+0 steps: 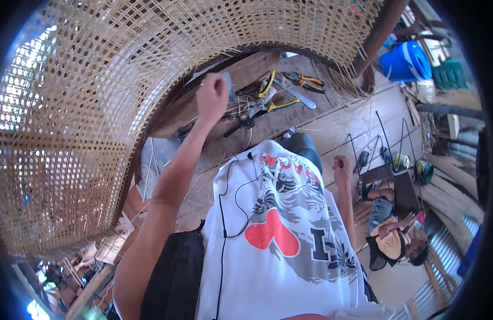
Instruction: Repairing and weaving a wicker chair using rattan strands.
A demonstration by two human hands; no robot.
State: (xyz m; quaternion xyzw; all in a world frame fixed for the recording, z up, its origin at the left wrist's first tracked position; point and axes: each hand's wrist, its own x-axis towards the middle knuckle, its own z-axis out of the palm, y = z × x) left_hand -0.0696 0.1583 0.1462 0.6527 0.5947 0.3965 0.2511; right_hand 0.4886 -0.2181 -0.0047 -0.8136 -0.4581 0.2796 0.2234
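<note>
My left hand is closed like a fist, close to the curved inner edge of a woven cane panel. A grey-blue piece shows right beside its fingers; whether they grip it is unclear. Snips with yellow and black handles lie to the right of this hand on wooden boards. Beside them are pliers with yellow and black grips and a blue-grey long-handled tool. My right hand hangs low at my right side, fingers curled, nothing visible in it.
The panel's dark wooden frame curves round the work area. Coiled cane strips, a blue bucket and a green crate stand far right. Another person sits at the right near a dark chair. A black cord hangs over my shirt.
</note>
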